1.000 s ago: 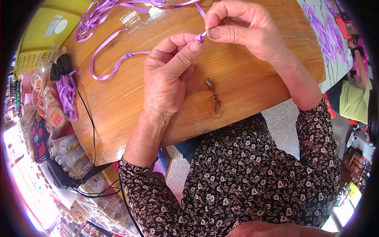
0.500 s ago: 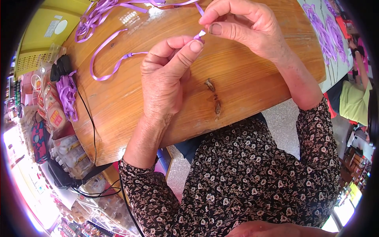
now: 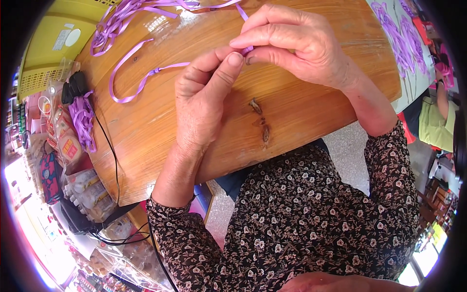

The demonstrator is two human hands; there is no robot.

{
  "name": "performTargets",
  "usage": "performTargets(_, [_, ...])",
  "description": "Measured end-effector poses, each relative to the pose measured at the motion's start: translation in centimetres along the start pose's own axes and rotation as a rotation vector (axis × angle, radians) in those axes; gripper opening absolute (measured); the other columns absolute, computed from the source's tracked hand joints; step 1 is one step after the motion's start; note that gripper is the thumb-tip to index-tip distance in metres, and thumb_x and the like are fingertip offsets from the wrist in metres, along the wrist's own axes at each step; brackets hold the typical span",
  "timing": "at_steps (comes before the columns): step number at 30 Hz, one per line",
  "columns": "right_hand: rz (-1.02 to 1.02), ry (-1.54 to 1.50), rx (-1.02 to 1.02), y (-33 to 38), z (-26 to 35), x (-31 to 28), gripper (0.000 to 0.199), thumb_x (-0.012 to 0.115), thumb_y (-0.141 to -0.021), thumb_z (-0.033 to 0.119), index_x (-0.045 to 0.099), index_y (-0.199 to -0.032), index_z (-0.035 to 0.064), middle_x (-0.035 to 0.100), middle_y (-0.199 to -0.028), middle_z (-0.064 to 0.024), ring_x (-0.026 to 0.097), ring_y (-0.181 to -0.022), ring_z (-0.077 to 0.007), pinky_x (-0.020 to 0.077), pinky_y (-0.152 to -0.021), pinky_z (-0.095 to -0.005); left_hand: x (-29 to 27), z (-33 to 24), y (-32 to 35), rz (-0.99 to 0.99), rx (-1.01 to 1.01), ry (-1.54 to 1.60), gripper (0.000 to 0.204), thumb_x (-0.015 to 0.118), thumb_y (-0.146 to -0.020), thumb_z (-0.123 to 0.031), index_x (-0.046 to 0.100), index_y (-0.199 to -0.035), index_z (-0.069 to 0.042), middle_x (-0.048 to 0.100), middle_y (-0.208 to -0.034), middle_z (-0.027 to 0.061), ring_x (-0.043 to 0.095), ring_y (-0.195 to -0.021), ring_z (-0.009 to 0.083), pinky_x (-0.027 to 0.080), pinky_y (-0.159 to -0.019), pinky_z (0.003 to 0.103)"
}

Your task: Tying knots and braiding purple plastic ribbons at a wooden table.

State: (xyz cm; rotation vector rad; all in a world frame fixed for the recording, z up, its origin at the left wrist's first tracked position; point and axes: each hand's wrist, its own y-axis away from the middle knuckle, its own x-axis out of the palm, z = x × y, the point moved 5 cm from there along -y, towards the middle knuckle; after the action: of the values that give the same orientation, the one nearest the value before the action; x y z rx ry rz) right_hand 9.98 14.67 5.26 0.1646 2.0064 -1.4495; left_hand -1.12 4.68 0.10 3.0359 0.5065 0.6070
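Over the wooden table (image 3: 292, 107), both my hands meet at a narrow purple ribbon (image 3: 247, 50). My left hand (image 3: 202, 95) pinches it between thumb and forefinger. The fingertips of my right hand (image 3: 294, 46) close on the same short stretch from the other side, hiding most of it. One part of the ribbon runs up past my right fingers. Left of my left hand, a loose ribbon length (image 3: 114, 80) curves across the wood, with a small purple knot or slider (image 3: 154, 71) on it.
A heap of purple ribbons (image 3: 121, 17) lies at the far left, beside a yellow-green plastic crate (image 3: 63, 36). Another purple bundle (image 3: 81, 119) hangs by the left edge near a black cable (image 3: 114, 160). More ribbons (image 3: 399, 41) lie on a pale surface at right; beyond is a person's yellow-green clothing (image 3: 435, 124).
My right hand has shifted slightly left and down, its fingers closing over the ribbon where a white bit showed before. My left hand has moved slightly to the left.
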Motion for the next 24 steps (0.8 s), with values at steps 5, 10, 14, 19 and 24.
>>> performTargets(5, [0.013, 0.055, 0.019, 0.4, 0.1, 0.2, 0.015, 0.067, -0.077, 0.005, 0.066, -0.091, 0.0026, 0.061, -0.087, -0.0096, 0.06, -0.078, -0.0235, 0.0487, -0.068, -0.0293, -0.1, -0.4, 0.0, -0.05, 0.085, -0.242, 0.016, 0.058, -0.088, -0.009, 0.063, -0.1, 0.0, 0.063, -0.089, -0.0005, 0.052, -0.081, 0.0036, 0.042, -0.072, 0.018])
performTargets(10, [0.011, 0.083, -0.024, 0.6, 0.1, 0.3, 0.014, 0.067, -0.075, 0.004, 0.066, -0.089, 0.0027, 0.061, -0.086, -0.0093, 0.06, -0.077, -0.0239, 0.0488, -0.067, -0.0302, -0.2, -0.2, 0.0, -0.069, 0.049, -0.28, 0.015, 0.059, -0.088, -0.008, 0.063, -0.099, 0.001, 0.062, -0.089, -0.0014, 0.051, -0.08, 0.0035, 0.042, -0.072, 0.018])
performTargets(14, [-0.013, 0.004, 0.02, 1.1, -0.2, 0.4, 0.014, 0.067, -0.073, 0.002, 0.064, -0.086, 0.0041, 0.061, -0.084, -0.0096, 0.06, -0.077, -0.0256, 0.0486, -0.067, -0.0314, -0.2, -0.5, 0.0, -0.06, 0.087, -0.281, 0.013, 0.059, -0.088, -0.007, 0.063, -0.097, 0.001, 0.062, -0.088, -0.0006, 0.051, -0.079, 0.0033, 0.041, -0.07, 0.017])
performTargets(19, [-0.023, 0.075, -0.053, 0.7, -0.3, 0.1, 0.014, 0.066, -0.071, 0.001, 0.062, -0.084, 0.0053, 0.06, -0.082, -0.0097, 0.059, -0.075, -0.0265, 0.0482, -0.066, -0.0321, -0.2, -0.8, 0.3, -0.068, 0.107, -0.256, 0.011, 0.059, -0.088, -0.006, 0.064, -0.093, 0.001, 0.063, -0.086, -0.0004, 0.051, -0.076, 0.0024, 0.041, -0.067, 0.016])
performTargets(24, [-0.081, -0.096, 0.061, 0.7, -1.0, -0.6, 0.013, 0.065, -0.071, 0.0, 0.062, -0.083, 0.0051, 0.061, -0.082, -0.0092, 0.059, -0.075, -0.0256, 0.0482, -0.066, -0.032, -0.6, -1.1, 0.1, -0.085, 0.134, -0.275, 0.009, 0.059, -0.087, -0.006, 0.064, -0.09, 0.0, 0.062, -0.082, -0.0024, 0.048, -0.072, 0.0015, 0.038, -0.063, 0.015])
